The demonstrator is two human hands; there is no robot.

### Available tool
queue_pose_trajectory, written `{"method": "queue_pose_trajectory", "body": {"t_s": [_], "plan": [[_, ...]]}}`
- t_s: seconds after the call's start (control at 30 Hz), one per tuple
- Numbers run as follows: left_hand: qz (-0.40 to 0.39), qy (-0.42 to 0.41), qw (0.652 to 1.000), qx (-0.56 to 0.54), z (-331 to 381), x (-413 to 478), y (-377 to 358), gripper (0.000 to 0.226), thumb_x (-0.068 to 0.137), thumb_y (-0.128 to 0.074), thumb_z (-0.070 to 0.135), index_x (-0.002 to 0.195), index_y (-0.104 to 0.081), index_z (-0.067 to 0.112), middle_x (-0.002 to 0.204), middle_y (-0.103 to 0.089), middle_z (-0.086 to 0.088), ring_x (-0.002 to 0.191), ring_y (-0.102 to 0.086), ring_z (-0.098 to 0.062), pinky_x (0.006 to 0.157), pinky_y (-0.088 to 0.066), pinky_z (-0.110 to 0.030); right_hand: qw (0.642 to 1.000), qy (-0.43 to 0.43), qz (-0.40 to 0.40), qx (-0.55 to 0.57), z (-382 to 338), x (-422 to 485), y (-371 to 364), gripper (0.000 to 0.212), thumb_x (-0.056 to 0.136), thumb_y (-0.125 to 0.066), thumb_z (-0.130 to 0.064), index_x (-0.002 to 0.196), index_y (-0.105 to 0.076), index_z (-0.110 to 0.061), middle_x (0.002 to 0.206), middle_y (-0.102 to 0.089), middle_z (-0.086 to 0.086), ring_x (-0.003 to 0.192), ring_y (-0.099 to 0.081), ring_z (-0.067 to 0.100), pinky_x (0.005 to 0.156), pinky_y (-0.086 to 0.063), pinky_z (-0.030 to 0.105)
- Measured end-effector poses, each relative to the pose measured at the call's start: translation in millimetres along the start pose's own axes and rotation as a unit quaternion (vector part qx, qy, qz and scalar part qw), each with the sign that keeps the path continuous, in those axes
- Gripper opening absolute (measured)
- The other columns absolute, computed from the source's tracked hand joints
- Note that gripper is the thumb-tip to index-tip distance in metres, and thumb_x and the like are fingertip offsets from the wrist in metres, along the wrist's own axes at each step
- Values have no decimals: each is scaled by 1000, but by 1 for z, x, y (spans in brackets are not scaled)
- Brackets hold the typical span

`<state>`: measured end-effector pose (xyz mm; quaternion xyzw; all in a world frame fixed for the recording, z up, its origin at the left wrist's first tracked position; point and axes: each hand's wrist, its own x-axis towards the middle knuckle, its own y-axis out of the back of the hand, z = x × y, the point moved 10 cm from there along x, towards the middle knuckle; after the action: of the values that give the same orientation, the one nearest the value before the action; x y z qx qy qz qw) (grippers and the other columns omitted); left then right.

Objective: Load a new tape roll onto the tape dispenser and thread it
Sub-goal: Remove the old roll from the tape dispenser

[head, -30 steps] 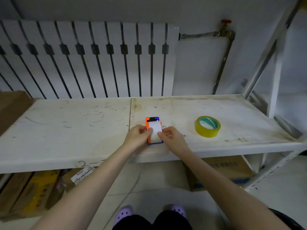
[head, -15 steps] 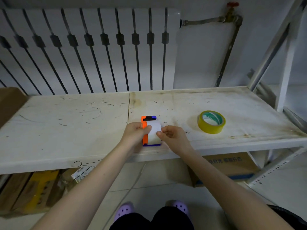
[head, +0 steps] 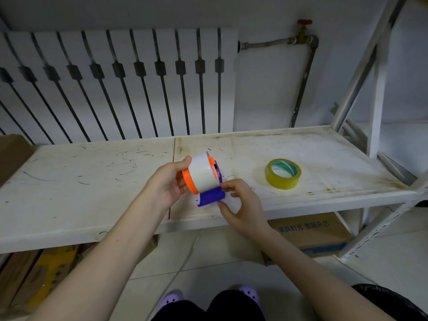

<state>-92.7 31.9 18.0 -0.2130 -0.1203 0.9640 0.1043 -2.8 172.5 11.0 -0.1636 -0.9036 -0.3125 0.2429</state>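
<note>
The tape dispenser [head: 209, 195] has orange side discs and a blue base, with a white tape roll [head: 201, 174] mounted in it. It is lifted a little above the white shelf [head: 92, 181] and tilted. My left hand [head: 168, 181] grips its orange left side. My right hand [head: 240, 205] pinches the blue base at its right edge with thumb and forefinger. A yellow tape roll [head: 283, 173] with a green core lies flat on the shelf to the right, apart from both hands.
A white radiator [head: 115, 84] and a pipe with a red valve [head: 304, 22] stand behind the shelf. A metal rack frame [head: 375, 89] rises at the right. Cardboard boxes [head: 312, 232] sit under the shelf, and another box edge [head: 11, 154] is at the far left.
The dispenser stood on the shelf between both hands; now it is raised and turned so the white roll faces up, with my right hand moved to the blue base.
</note>
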Motion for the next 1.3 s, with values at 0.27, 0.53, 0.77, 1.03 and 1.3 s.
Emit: {"method": "queue_pose_trajectory", "body": {"t_s": [0.27, 0.53, 0.77, 1.03, 1.3], "plan": [[-20, -66, 993, 100, 12, -15, -9, 17, 87, -62, 16, 100, -63, 5, 89, -66, -8, 84, -60, -21, 76, -50, -31, 997, -47, -62, 7, 7, -8, 10, 23, 93, -51, -6, 109, -60, -19, 113, -60, -11, 119, -49, 3, 86, -55, 21], [-59, -131, 975, 169, 9, -33, -32, 12, 83, -67, 18, 81, -67, 7, 77, -69, -9, 73, -64, -20, 71, -53, -30, 990, -110, 30, 82, -29, 11, 38, 26, 80, -72, -28, 73, -48, -35, 83, -63, -9, 84, -63, 16, 64, -50, 17], [-65, -104, 971, 206, -3, -28, -29, 19, 86, -65, 25, 84, -64, 6, 88, -63, -16, 83, -57, -26, 85, -49, -40, 953, -204, -18, 223, -6, 8, 30, 13, 85, -65, -16, 75, -58, -20, 83, -65, 4, 78, -62, 13, 56, -51, 15], [4, -95, 973, 210, 1, -13, -4, 7, 89, -62, 19, 86, -57, 14, 86, -60, -3, 77, -56, -17, 69, -47, -32, 944, -250, 56, 206, 37, 6, 60, 9, 84, -66, -14, 76, -62, -14, 81, -66, 7, 74, -64, 16, 64, -55, 26], [-6, -119, 964, 236, -6, -4, -11, 16, 89, -59, 7, 74, -56, 12, 73, -60, -5, 66, -55, -16, 51, -46, -19, 976, -163, 93, -108, 64, 22, 91, 11, 79, -72, -17, 89, -71, -13, 97, -64, 1, 92, -54, 13, 82, -45, 27]]}}
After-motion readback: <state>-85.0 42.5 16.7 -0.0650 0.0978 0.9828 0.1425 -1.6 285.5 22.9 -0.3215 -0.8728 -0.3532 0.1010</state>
